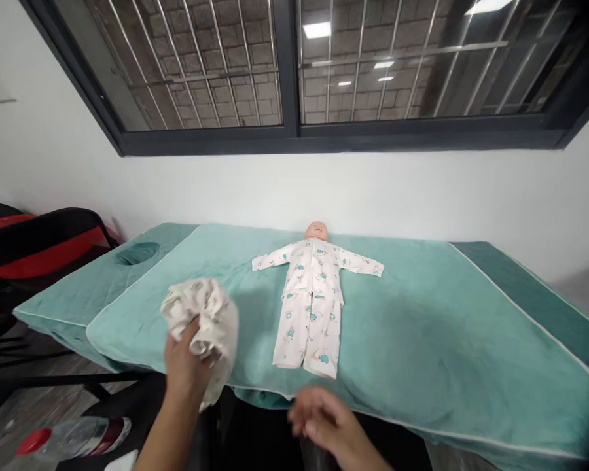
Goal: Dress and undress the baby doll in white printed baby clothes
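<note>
My left hand (189, 360) is closed round a bunched white cloth (218, 327) with a faint print, held up over the front left part of the bed. My right hand (321, 418) is in front of the bed's near edge, slightly blurred, its fingers loosely curled and apart from the thumb, with nothing seen in it. A baby doll (317, 230) lies face up on the bed, arms spread. It wears a white printed top (314, 268) and matching trousers (308, 333), whose legs point toward me. The doll's hands and feet are not visible.
The bed has a green cover (412, 327) and a face hole (137, 253) at its left end. Behind it are a white wall and a barred window (289, 134). Chairs (44, 248) stand at left. A red-capped bottle (78, 437) lies at lower left.
</note>
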